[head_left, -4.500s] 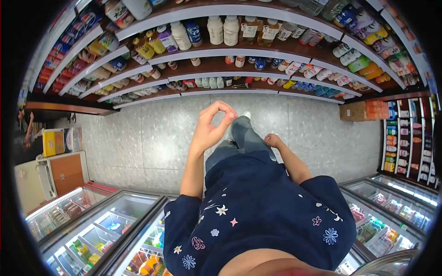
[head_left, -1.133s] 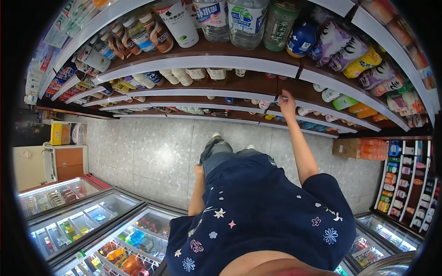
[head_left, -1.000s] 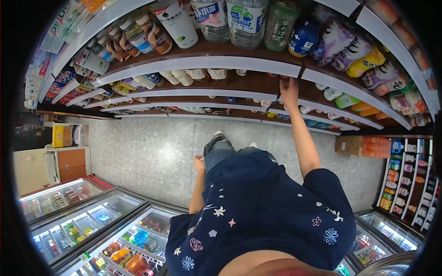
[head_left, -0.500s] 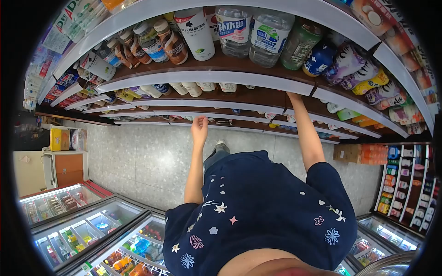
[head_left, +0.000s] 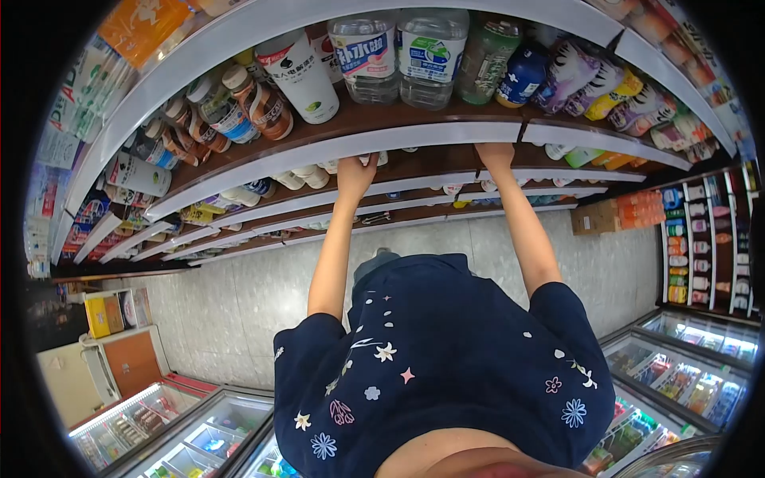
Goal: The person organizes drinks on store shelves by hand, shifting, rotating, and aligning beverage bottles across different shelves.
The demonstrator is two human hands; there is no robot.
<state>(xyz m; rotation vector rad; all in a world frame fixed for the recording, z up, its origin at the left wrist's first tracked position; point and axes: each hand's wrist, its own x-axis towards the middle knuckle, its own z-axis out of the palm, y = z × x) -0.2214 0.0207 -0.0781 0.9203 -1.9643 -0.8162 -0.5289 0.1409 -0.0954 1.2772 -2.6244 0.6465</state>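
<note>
- Forearms extended under the white edge (head_left: 414,137) of the upper shelf. Judgement: wrists best kept low, knuckles clear of that edge.
- Left hand (head_left: 355,172): at the edge, thumb standing apart from the rest, other fingertips partly covered. Cannot tell whether these fingers hold anything. Advisable: settle contact around one body first, as stock beside it sits close.
- Right hand (head_left: 496,154): just left of the shelf seam (head_left: 522,131), fingers hidden behind the edge; whether closed or gripping, cannot tell. Advisable: work by touch and draw straight outward; lifting early risks a knock against the board above.
- Lower shelf (head_left: 442,180): dark brown board with a pale front strip; the board shows between the two hands.
- White bottles (head_left: 311,177): on the lower shelf, just left of the left hand. Pale, side by side, nearly touching; tops cut off by the edge.
- Right of the right hand, past the seam: a white container (head_left: 559,150), then a green one (head_left: 584,157), with orange beyond. Lens curve makes their tilt uncertain.
</note>
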